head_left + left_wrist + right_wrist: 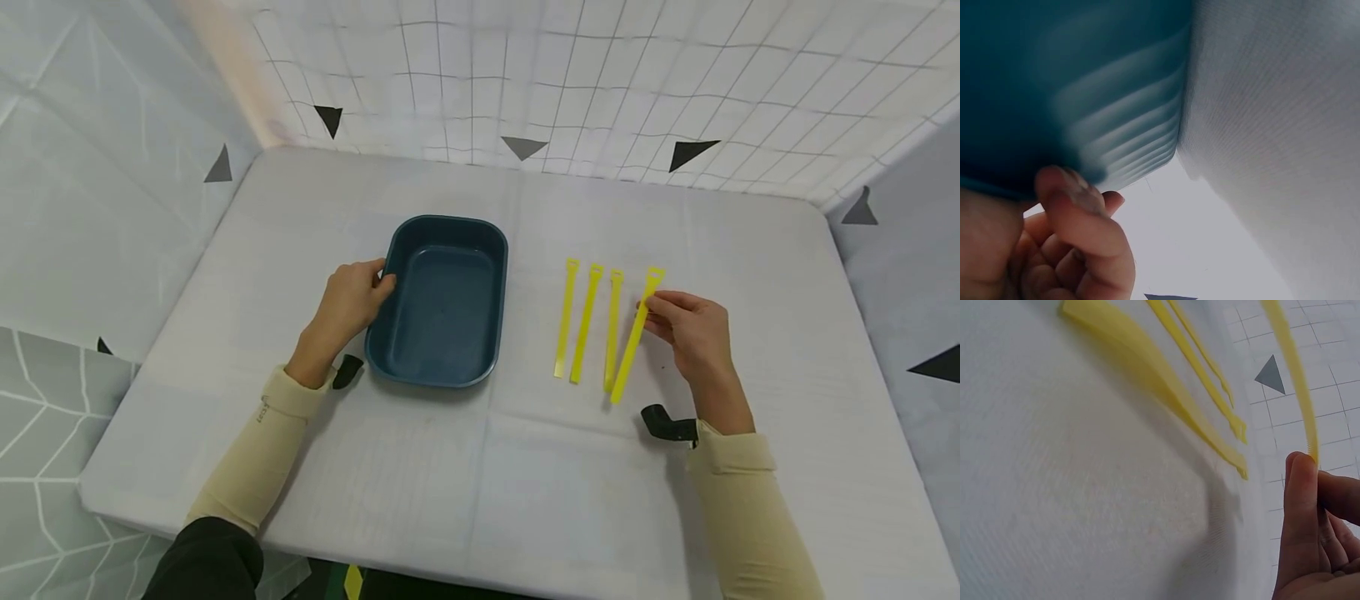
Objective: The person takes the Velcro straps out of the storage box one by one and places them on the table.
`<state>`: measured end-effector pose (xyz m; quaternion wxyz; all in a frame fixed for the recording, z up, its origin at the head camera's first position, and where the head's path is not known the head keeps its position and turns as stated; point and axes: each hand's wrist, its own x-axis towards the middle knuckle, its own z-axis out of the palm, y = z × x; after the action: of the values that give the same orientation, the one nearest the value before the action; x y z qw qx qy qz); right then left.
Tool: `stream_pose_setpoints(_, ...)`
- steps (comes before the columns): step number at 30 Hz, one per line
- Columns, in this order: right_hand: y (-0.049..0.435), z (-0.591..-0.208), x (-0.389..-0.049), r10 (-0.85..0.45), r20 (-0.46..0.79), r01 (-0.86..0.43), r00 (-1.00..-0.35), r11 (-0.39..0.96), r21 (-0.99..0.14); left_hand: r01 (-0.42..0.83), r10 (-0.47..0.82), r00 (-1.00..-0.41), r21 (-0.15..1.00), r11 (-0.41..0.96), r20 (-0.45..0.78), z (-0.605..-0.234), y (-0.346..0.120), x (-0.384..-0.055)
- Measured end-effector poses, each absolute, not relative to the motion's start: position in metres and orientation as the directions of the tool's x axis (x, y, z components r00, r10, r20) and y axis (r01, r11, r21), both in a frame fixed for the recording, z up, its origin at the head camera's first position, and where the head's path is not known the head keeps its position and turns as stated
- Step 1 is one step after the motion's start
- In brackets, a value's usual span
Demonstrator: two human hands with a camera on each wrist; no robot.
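Observation:
A dark blue rectangular tub (442, 304) lies open side up on the table. My left hand (348, 300) grips its left rim, the thumb over the edge; the left wrist view shows that hand (1091, 240) with curled fingers against the ribbed outer wall (1129, 125). On the right, my right hand (697, 329) pinches a flat yellow plastic strap (634, 342) with a slotted end. Fine ridges show on this strap (1299, 375) near the fingertips. Three similar straps lie side by side between tub and right hand: one left (566, 321), one middle (585, 329), one right (612, 325).
A white cloth covers the table (555, 500). Behind it rises a white gridded sheet (600, 75) with dark triangles. Pale sheets hang at the left (105, 167) and right. Dark wrist camera mounts stick out beside the left (347, 372) and right (667, 423) wrists.

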<state>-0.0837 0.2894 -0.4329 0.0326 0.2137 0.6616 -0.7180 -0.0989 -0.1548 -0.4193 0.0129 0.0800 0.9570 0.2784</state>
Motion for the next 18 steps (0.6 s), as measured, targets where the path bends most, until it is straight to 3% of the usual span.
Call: stream_pose_setpoints(18,0.2998,-0.4395,-0.0932,0.220,-0.371,0.387,-0.902,0.033,-0.922,0.136,0.154,-0.988,0.532,0.836,0.011,-0.4187,-0.1543,-0.0995)
